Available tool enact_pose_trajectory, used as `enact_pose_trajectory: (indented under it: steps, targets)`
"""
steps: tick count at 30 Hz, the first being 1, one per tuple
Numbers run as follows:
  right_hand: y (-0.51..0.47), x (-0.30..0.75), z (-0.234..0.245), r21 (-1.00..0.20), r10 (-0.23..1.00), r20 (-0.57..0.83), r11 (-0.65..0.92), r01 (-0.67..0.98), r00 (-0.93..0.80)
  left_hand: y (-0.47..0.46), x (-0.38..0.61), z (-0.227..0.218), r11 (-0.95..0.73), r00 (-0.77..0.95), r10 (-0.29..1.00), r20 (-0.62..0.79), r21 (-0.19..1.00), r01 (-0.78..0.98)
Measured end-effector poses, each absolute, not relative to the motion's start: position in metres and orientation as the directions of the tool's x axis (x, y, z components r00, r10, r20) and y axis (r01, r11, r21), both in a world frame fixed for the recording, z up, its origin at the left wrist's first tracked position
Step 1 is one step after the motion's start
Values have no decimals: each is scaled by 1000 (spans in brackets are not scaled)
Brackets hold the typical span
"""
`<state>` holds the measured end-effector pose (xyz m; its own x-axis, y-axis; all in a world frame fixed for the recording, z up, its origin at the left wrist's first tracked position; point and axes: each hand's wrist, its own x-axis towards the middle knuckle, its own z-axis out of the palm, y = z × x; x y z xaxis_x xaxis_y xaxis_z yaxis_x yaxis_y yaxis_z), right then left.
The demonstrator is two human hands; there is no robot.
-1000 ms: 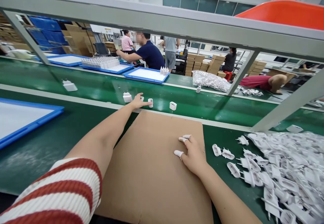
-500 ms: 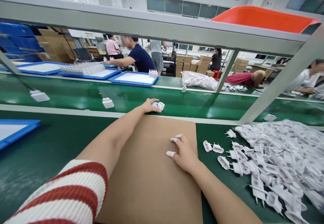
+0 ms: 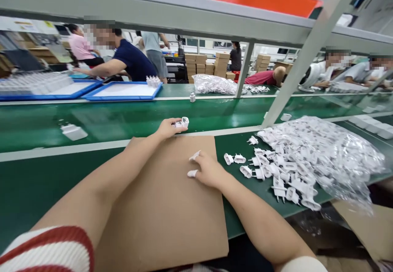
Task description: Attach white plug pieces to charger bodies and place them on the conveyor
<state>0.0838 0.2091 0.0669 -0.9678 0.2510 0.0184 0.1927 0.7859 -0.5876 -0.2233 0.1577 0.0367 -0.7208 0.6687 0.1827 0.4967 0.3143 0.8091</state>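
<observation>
Head view: looks like the gathering step
Left hand (image 3: 167, 128): fingers curled round white housings (image 3: 184, 122), near edge of the green belt (image 3: 138, 118)
Right hand (image 3: 208, 169): fingers parted, nothing held, over the cardboard (image 3: 166, 210)
Next move: probably wants a snug grip

Left sleeve (image 3: 50, 250): ribbed knit, curved bands of white and rust-red, near left; forearm bare beyond it | Right sleeve (image 3: 303, 264): only a white edge showing, near right | Right hand (image 3: 208, 169): snug white fingertip covers (image 3: 192, 174), thumb included
</observation>
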Motion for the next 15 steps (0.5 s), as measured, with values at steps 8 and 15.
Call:
enact_pose_trajectory:
  steps: [8,15]
  targets:
    - [280,117,87,-124,614,-38,780,613,-789,105,-148,25,269,-685,692,229,798,540]
    - [271,105,88,-403,555,90,780,480,-827,88,-134,54,385,-614,668,420,512,768]
